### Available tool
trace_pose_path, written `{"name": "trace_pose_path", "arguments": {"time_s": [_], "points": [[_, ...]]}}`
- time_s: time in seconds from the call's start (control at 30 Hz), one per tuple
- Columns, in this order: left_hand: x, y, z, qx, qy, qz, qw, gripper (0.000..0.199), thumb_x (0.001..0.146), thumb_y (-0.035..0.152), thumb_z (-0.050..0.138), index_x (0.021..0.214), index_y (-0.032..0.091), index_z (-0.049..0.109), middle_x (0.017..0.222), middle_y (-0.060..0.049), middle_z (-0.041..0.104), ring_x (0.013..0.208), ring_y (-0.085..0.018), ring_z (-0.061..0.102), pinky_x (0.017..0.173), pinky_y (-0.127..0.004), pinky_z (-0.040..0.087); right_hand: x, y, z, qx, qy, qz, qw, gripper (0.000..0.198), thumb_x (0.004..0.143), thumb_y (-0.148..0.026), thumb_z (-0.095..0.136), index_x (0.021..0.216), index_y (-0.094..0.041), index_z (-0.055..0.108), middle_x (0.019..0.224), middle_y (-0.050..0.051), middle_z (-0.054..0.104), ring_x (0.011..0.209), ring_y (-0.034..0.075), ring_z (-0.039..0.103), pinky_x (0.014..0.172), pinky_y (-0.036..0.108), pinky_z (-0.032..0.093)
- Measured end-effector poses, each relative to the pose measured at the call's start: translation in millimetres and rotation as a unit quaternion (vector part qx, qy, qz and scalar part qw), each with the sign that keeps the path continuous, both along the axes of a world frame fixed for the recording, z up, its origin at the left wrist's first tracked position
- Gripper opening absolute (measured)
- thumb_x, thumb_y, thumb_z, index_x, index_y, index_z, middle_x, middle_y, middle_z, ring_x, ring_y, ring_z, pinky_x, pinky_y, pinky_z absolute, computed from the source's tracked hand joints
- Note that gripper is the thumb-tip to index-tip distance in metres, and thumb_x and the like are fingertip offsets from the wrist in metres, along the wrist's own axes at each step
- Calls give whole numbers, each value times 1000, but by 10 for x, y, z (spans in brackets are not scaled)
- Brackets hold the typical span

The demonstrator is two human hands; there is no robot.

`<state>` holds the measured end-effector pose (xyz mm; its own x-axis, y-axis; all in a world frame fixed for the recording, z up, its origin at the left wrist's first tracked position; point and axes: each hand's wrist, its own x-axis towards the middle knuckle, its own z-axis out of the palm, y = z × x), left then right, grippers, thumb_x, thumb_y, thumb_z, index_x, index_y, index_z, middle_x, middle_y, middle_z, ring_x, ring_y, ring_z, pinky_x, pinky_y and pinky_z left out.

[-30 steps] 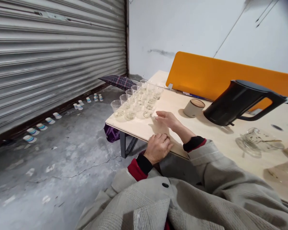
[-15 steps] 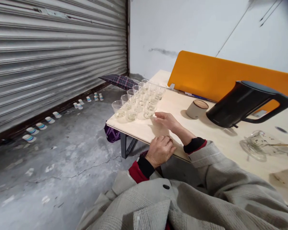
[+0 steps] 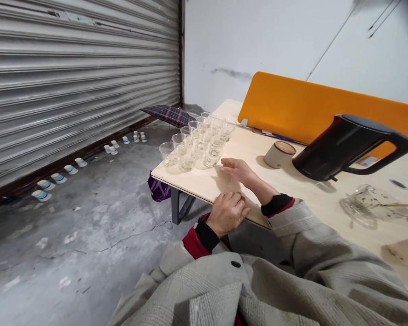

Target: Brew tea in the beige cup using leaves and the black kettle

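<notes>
Clear plastic cups stand in rows at the left end of the wooden table, each with a little pale liquid in it. My right hand rests on its edge on the tabletop, its fingers loosely stretched toward the nearest cup. It holds nothing, and I cannot tell if the fingertips touch that cup. At the table's front edge lies my left hand, back up, with fingers loosely bent and slightly apart. Nothing shows in it.
Right of the hands stand a grey speaker-like cylinder, a black electric kettle and a glass pitcher with dark bits inside. An orange divider runs behind. Paper cups line the floor by the shutter; an umbrella lies beyond the table.
Hardly anything differs. My right hand has shifted very slightly to the right; the cups and my left hand look the same.
</notes>
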<state>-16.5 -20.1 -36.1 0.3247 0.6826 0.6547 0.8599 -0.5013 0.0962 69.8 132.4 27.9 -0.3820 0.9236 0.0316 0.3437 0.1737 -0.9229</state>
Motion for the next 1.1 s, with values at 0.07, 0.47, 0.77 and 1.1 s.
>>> {"name": "trace_pose_path", "arguments": {"time_s": [0.07, 0.47, 0.77, 1.1], "points": [[1, 5, -3, -3, 1, -1, 1000, 30, 109, 43, 57, 104, 19, 73, 113, -8, 75, 100, -23, 65, 81, -40, 47, 24, -20, 51, -4, -12, -6, 1000, 37, 78, -28, 84, 114, -21, 80, 126, 10, 80, 122, 30, 73, 113, 48, 55], [-84, 39, -24, 18, -3, 1, 1000, 26, 109, 38, 58, 117, 20, 74, 119, -9, 78, 101, -26, 66, 83, -42, 46, 1338, -884, 503, 112, -56, -92, 988, 44, 84, -50, 83, 119, -23, 82, 131, 12, 79, 122, 36, 75, 113, 57, 57], [-181, 133, -30, 95, 8, -10, 995, 28, 109, 35, 58, 117, 17, 77, 114, -11, 81, 97, -28, 65, 81, -41, 45, 3189, -2081, 1089, 320, -225, -462, 796, 22, 89, -34, 72, 105, -22, 82, 103, 10, 83, 94, 26, 78, 94, 41, 59], [-196, 166, 17, 147, 16, 5, 989, 23, 107, 32, 63, 111, 17, 79, 109, -10, 82, 92, -28, 65, 79, -38, 44, 4085, -2096, 1120, 198, -483, -426, 739, 34, 95, -30, 71, 125, -21, 82, 128, 13, 80, 123, 35, 66, 106, 47, 51]]}}
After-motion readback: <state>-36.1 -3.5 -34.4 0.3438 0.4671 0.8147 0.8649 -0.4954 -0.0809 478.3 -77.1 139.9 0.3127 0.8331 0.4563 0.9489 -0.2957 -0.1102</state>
